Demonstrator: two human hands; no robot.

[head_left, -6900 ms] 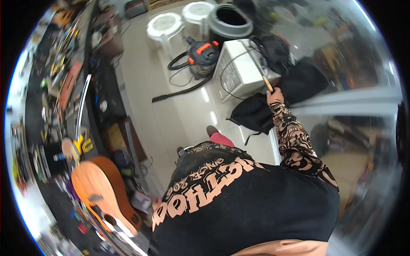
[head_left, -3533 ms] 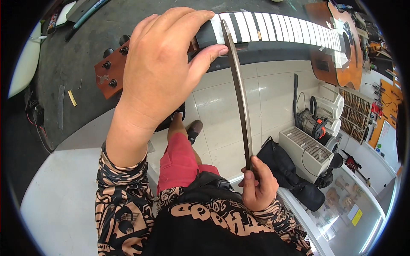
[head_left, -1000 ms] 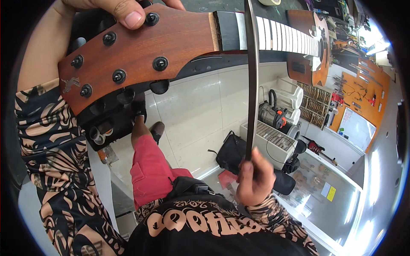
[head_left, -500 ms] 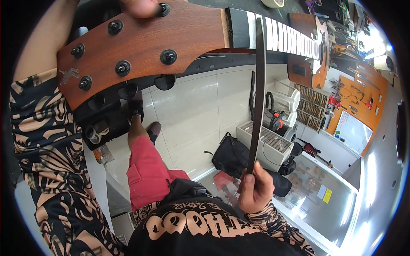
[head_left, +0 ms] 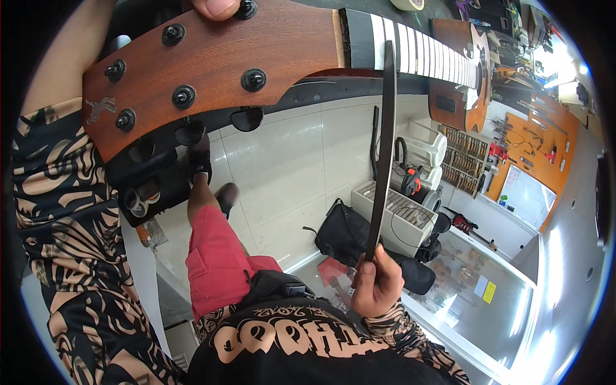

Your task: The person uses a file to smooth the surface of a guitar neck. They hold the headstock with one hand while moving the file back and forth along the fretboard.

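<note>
Guitar (head_left: pixel 289 51) stretched from eleven o'clock to two. The left hand (head_left: pixel 217 6) rested its thumb on the headstock (head_left: pixel 212 64) at eleven, seemingly steadying it; I could not tell its grip. The right hand (head_left: pixel 378 285), at five, pinched the file's (head_left: pixel 385 141) lower end, likely so the tip reached the neck (head_left: pixel 427 54).

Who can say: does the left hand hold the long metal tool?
No, the right hand grips the tool, while the left hand is at the headstock.
</note>
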